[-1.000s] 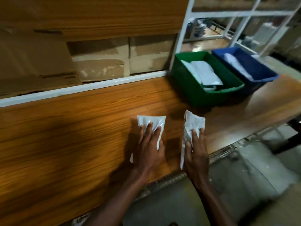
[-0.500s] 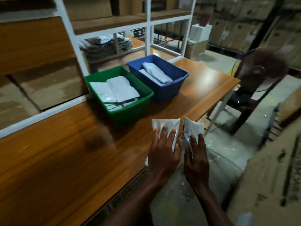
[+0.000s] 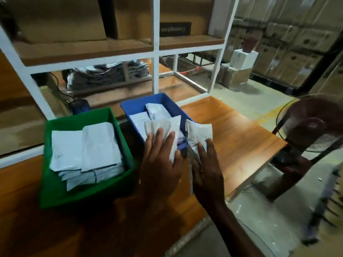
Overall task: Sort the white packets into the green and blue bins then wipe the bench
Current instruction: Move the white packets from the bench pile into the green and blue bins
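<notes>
Carrying a white packet (image 3: 163,130) gripped in my left hand (image 3: 159,164) and another (image 3: 198,136) in my right hand (image 3: 206,173), I judge dropping them into the blue bin (image 3: 133,106) comes next.

"Crompton" — upside down — on shelf box (image 3: 175,29)

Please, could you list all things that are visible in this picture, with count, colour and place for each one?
green bin: one, green, on the bench, left of the blue bin, holds a stack of white packets.
blue bin: one, blue, on the bench, holds a few white packets.
held packets: two, white, one over the blue bin, one just right of it.
bench: one, brown wood.
shelf frame: one, white, behind the bins.
cardboard boxes: several, brown, on the shelf.
fan: one, dark, right of the bench.
left hand: holds one packet.
right hand: holds the other packet.
</notes>
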Demonstrator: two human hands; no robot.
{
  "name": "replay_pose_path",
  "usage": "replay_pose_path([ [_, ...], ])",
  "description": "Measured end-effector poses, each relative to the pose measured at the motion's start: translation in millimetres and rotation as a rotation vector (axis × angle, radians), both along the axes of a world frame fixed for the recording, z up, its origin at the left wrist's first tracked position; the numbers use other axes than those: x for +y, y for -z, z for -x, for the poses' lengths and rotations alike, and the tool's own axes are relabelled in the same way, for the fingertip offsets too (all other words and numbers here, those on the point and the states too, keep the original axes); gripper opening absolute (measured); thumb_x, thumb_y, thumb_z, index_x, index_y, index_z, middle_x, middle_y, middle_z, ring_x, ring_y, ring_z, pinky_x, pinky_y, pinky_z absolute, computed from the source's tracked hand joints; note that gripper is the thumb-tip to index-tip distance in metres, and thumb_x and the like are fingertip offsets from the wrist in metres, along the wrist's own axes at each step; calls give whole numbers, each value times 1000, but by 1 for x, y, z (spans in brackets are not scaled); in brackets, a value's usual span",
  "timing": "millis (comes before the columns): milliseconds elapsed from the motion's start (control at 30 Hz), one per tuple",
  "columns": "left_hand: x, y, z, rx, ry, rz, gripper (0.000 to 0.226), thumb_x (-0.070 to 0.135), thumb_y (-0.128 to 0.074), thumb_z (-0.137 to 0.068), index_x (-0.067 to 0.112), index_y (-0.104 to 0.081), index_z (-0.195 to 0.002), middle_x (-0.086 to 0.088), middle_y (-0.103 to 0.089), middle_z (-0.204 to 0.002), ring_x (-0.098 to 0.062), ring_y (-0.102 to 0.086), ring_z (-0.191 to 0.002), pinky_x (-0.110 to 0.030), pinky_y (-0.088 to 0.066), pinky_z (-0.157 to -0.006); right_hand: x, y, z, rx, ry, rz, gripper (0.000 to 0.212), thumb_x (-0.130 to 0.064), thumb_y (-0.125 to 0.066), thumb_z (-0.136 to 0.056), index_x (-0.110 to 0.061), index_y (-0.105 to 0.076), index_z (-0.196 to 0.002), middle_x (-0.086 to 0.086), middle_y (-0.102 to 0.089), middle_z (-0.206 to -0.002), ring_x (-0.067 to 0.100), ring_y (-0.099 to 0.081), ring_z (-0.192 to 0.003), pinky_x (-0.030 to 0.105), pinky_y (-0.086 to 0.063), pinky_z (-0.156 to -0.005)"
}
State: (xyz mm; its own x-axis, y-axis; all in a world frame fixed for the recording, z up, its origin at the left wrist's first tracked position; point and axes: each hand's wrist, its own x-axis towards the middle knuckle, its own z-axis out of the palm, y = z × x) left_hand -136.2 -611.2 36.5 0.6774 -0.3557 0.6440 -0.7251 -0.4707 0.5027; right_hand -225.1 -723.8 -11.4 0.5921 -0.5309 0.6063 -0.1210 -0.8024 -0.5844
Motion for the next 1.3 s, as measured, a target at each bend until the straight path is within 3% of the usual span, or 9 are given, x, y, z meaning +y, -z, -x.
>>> replay_pose_path([
  [100,-13,-3,-33,28,-95,-15,51,34,-48,-90,17,-58,-137,-10,-47,-150,-34,-36,-142,-35,-18,-121,-26,-25,-53,23,-132,-18,48,-29,-45,-103,-18,-42,-150,9,-21,-165,25,-19,-153,32,-24,-122],
  [233,-22,-2,-58,71,-258,-47,55,34,-47,-88,17,-55,-140,-11,-43,-152,-37,-33,-142,-43,-22,-120,-51,-43,-123,52,-314,-56,48,-28,-44,-103,-18,-42,-150,11,-20,-165,28,-16,-154,45,-30,-120],
  [467,-29,-14,-60,141,-567,-72,60,38,-41,-89,15,-51,-143,-14,-40,-154,-39,-31,-143,-48,-26,-117,-51,-32,-213,341,-501,-31,55,-26,-41,-103,-20,-27,-156,12,-10,-167,36,-11,-153,48,-20,-122],
  [567,-28,-15,-54,126,-662,-48,56,34,-48,-90,16,-51,-143,-13,-39,-154,-38,-30,-144,-47,-26,-116,-47,-12,-240,512,-568,100,63,-26,-45,-101,-15,-20,-157,20,-6,-166,39,-5,-153,51,-8,-123],
  [633,-24,-14,-50,109,-695,-31,55,32,-52,-89,15,-52,-141,-13,-41,-154,-39,-32,-143,-47,-26,-116,-43,-2,-251,618,-578,135,68,-28,-46,-100,-14,-14,-158,21,-1,-166,43,-1,-152,55,-5,-122],
  [767,-5,-4,-50,93,-738,5,54,30,-54,-89,14,-54,-141,-14,-41,-153,-40,-32,-142,-50,-27,-115,-38,10,-257,808,-581,140,64,-43,-27,-105,-21,-1,-160,15,14,-166,40,10,-152,64,1,-119],
  [933,-5,-1,-55,113,-755,53,53,28,-55,-89,14,-55,-140,-13,-42,-153,-40,-32,-142,-50,-29,-114,-39,3,-268,1004,-597,159,67,-53,-19,-103,-27,9,-159,8,26,-164,33,22,-151,64,13,-116],
  [1100,-31,-8,-69,123,-672,-38,56,34,-51,-89,17,-51,-142,-11,-40,-155,-38,-30,-144,-47,-27,-115,-64,-31,-254,897,-602,133,63,-54,-18,-104,-30,2,-159,6,18,-167,30,17,-153,59,10,-119],
  [1300,-97,5,-108,124,-519,-164,57,42,-44,-86,23,-55,-139,-8,-47,-150,-38,-36,-140,-50,-33,-114,-138,-51,-159,714,-381,167,63,-55,-18,-104,-32,2,-159,7,13,-167,29,15,-153,58,1,-120],
])
